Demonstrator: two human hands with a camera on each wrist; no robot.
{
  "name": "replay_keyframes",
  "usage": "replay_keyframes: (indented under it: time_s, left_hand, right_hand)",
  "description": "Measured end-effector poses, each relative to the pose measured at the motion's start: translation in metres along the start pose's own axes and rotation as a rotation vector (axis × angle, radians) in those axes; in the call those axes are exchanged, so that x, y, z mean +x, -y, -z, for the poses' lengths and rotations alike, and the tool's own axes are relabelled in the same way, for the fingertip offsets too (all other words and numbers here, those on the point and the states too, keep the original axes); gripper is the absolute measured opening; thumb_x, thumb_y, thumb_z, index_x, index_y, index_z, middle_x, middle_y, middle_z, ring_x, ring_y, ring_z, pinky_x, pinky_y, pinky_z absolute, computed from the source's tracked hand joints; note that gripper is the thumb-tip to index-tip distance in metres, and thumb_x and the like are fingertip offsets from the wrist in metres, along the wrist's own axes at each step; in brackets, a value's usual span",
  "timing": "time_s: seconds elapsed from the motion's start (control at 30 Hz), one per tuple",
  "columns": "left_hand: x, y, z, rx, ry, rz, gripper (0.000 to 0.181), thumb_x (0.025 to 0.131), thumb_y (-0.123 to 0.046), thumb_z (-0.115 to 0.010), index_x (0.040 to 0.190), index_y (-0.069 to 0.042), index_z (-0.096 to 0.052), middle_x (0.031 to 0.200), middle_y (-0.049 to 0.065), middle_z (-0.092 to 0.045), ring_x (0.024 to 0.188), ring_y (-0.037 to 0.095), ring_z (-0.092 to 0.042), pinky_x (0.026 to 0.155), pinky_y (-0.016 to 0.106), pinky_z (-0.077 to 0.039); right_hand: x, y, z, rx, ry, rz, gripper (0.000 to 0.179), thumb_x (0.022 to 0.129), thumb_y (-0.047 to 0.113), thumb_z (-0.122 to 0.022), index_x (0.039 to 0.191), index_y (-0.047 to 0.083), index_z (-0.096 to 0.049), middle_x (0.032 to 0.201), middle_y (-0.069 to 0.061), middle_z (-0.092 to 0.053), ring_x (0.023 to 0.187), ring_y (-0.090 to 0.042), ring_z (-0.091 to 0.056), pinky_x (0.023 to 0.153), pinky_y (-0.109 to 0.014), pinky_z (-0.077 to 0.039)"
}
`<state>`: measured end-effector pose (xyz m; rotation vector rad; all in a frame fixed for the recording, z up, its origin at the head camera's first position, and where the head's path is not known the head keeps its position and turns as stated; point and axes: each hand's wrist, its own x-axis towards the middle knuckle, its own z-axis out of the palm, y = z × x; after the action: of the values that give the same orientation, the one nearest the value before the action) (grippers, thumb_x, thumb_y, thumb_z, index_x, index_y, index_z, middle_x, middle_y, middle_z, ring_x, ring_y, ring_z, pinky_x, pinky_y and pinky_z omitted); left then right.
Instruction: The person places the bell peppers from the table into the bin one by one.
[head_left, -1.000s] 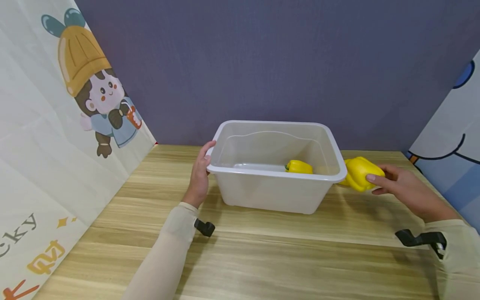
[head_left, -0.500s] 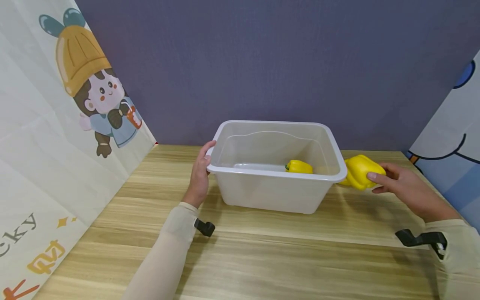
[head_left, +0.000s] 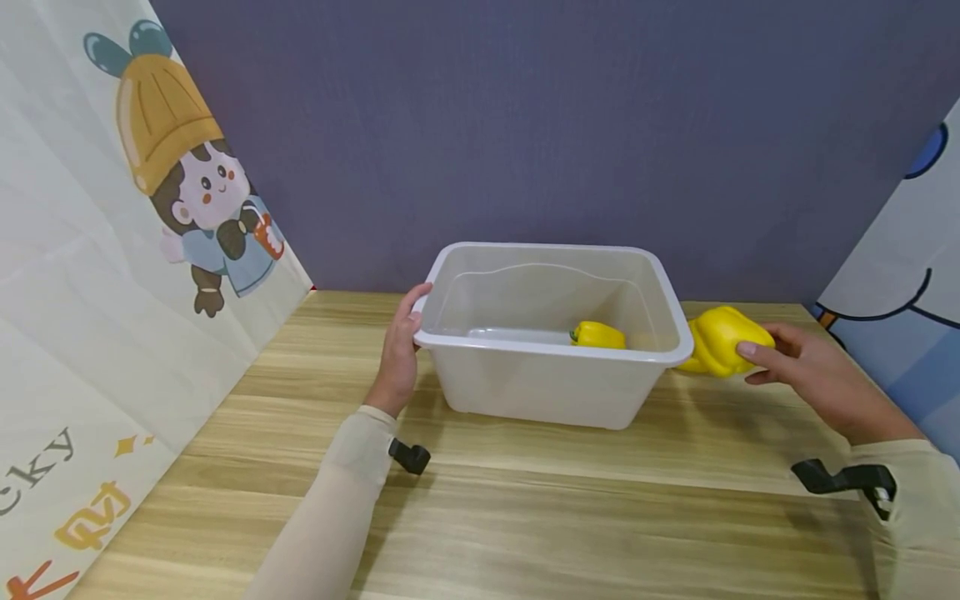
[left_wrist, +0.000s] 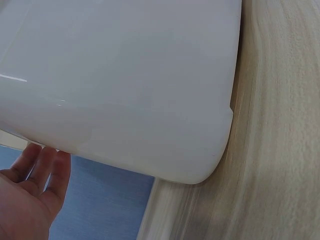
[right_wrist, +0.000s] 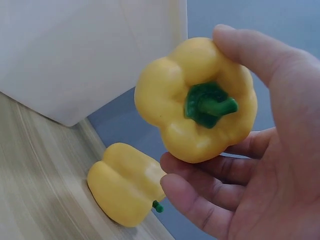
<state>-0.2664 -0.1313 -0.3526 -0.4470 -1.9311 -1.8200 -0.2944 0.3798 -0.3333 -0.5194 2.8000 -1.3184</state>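
A white plastic bin (head_left: 540, 387) stands on the table, and one yellow bell pepper (head_left: 600, 335) with a green stem lies inside it. My left hand (head_left: 397, 358) grips the bin's left rim; in the left wrist view its fingertips (left_wrist: 61, 167) meet the underside of the edge. Just right of the bin, my right hand (head_left: 817, 379) holds another yellow bell pepper (head_left: 723, 340) between thumb and fingers, its green stem facing the right wrist camera. Below this held pepper, a third yellow bell pepper (right_wrist: 125, 185) lies on the table beside the bin, mostly hidden in the head view.
The wood-grain table (head_left: 525, 517) runs back to a dark blue-grey panel (head_left: 555, 125) close behind the bin. A white cloth with cartoon prints (head_left: 75, 250) borders the left side, and another printed cloth (head_left: 900, 275) borders the right.
My right hand has lifted the held bell pepper very slightly and shifted it a touch to the right. The left hand and bin stay in place.
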Motion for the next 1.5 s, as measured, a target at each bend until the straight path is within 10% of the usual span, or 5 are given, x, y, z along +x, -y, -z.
replay_keyframes:
  time_s: [1.3,1.5]
  left_hand:
    - [-0.0002,0.0056,-0.0027,0.002,-0.001,0.013,0.055,0.099,-0.030,-0.031,0.150,-0.011,-0.042,0.124,0.034,-0.049,0.102,0.021,-0.056,0.087,0.034,-0.044]
    - [-0.0005,0.0054,-0.0025,0.007,0.003,0.012,0.055,0.100,-0.032,-0.031,0.150,-0.013,-0.042,0.125,0.033,-0.051,0.107,0.041,-0.051,0.088,0.036,-0.043]
  right_hand:
    - [-0.0041,0.0042,-0.0024,0.142,-0.158,0.047,0.029,0.106,0.026,-0.049,0.133,0.018,-0.050,0.120,0.003,-0.052,0.096,-0.005,-0.058,0.073,-0.020,-0.054]
    - [-0.0048,0.0071,-0.0005,0.201,-0.194,0.039,0.023,0.106,0.023,-0.049,0.129,0.025,-0.050,0.116,0.008,-0.054,0.095,-0.004,-0.058,0.072,-0.019,-0.053]
